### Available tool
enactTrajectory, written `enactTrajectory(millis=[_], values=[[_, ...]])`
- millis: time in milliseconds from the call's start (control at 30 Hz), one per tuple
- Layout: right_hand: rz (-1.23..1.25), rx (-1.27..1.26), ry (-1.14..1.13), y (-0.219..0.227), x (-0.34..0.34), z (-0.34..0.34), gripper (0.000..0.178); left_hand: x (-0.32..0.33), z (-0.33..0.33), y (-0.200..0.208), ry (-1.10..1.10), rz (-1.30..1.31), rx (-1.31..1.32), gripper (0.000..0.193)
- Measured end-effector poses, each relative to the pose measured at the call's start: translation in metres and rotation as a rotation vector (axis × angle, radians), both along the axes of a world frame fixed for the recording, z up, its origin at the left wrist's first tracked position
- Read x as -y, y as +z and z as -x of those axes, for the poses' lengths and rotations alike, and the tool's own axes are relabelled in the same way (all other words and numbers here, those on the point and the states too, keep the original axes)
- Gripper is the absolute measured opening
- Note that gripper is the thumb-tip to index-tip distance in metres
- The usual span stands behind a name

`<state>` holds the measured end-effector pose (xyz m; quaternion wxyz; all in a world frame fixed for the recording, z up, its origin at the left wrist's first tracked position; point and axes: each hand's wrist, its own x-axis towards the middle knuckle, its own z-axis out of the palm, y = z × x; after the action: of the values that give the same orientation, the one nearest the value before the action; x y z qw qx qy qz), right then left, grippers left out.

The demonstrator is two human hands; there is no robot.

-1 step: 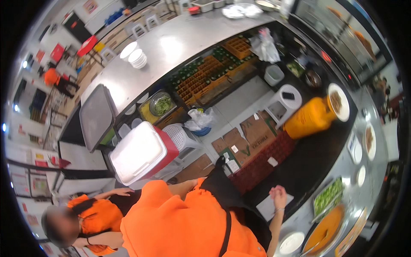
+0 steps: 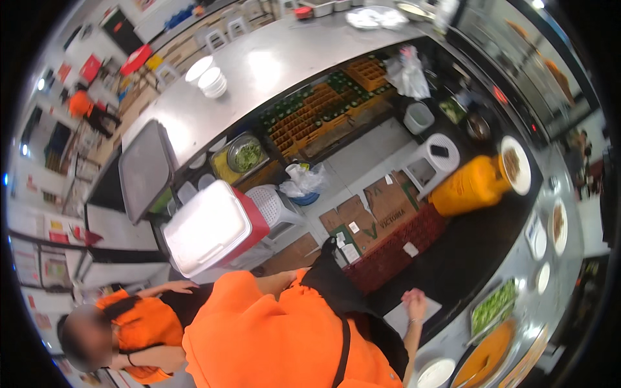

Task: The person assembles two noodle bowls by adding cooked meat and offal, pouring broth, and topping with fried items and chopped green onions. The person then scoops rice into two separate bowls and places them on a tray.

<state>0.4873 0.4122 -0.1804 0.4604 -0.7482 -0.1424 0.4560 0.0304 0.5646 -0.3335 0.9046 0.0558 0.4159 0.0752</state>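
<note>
My right hand (image 2: pixel 414 305) hangs at my right side over the dark floor, near a pale flat panel (image 2: pixel 435 314) and the steel counter. Its fingers are loosely curled, and nothing shows in them. My left hand (image 2: pixel 280 282) rests at my front, against my orange shirt (image 2: pixel 246 330) and black apron (image 2: pixel 330 278). Its fingers are mostly hidden there. On the counter beside my right arm are a tray of chopped greens (image 2: pixel 495 307), a pot of orange sauce (image 2: pixel 486 352) with a utensil in it, and a white bowl (image 2: pixel 436 372).
Ahead stand a red cooler with a white lid (image 2: pixel 207 226), a crate topped with cardboard (image 2: pixel 372 223), a white stool (image 2: pixel 442 152) bearing a phone, and an orange gas cylinder (image 2: pixel 469 187) with a plate on top. A co-worker (image 2: pixel 145 323) is at my left. Stacked bowls (image 2: pixel 212 83) stand on the long counter.
The view has shifted slightly. My right hand sits a little lower and further left in the picture. My left hand stays at my front.
</note>
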Motion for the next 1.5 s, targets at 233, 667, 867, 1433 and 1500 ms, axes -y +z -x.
enactTrajectory(millis=[233, 667, 867, 1433, 1500], values=[[0.729, 0.079, 0.776, -0.151, -0.087, 0.026, 0.033, -0.051, 0.034, -0.058, -0.214, -0.13, -0.314, 0.039], [0.785, -0.008, 0.904, -0.176, -0.424, 0.168, 0.057, -0.119, 0.096, 0.047, -0.298, -0.279, -0.932, 0.052], [0.86, 0.188, 1.093, -0.2, -0.494, 0.155, 0.044, -0.046, 0.107, -0.014, -0.011, -0.149, -0.946, 0.063], [-1.525, 1.377, 1.503, 0.107, -0.386, 0.957, 0.045, 0.269, 0.348, -0.079, 0.791, 0.319, -1.111, 0.056], [-1.536, 1.389, 1.44, 0.082, -0.408, 0.977, 0.046, 0.308, 0.393, -0.073, 0.91, 0.306, -1.18, 0.049]])
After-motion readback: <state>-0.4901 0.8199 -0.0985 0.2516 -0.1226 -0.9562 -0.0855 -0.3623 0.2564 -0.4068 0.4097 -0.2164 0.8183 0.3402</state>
